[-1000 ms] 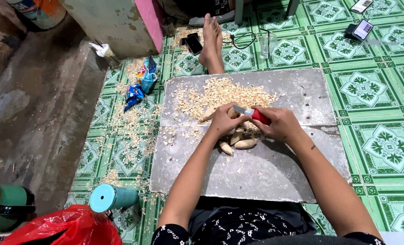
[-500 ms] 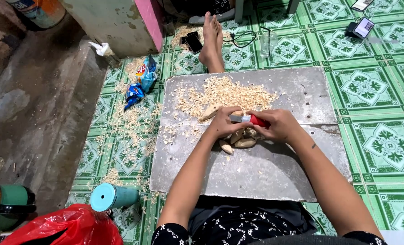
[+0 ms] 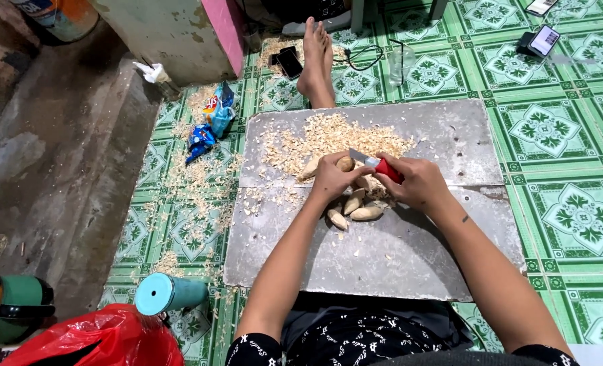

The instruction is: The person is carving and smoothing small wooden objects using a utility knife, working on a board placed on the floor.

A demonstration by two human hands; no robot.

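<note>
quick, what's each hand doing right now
Left hand: closed on a pale carved wooden piece.
Right hand: closed on a red-handled knife, blade at the piece.

Red-handled knife (image 3: 376, 165) over pale tan wood pieces (image 3: 355, 207) and shavings (image 3: 328, 139) — grey slab (image 3: 410, 251), green patterned floor tiles (image 3: 579, 217), near-left red bag (image 3: 105, 339).

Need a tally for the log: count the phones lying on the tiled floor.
3: a dark phone by the foot, one on a stand at upper right, another at the top edge. More may be hidden.
</note>
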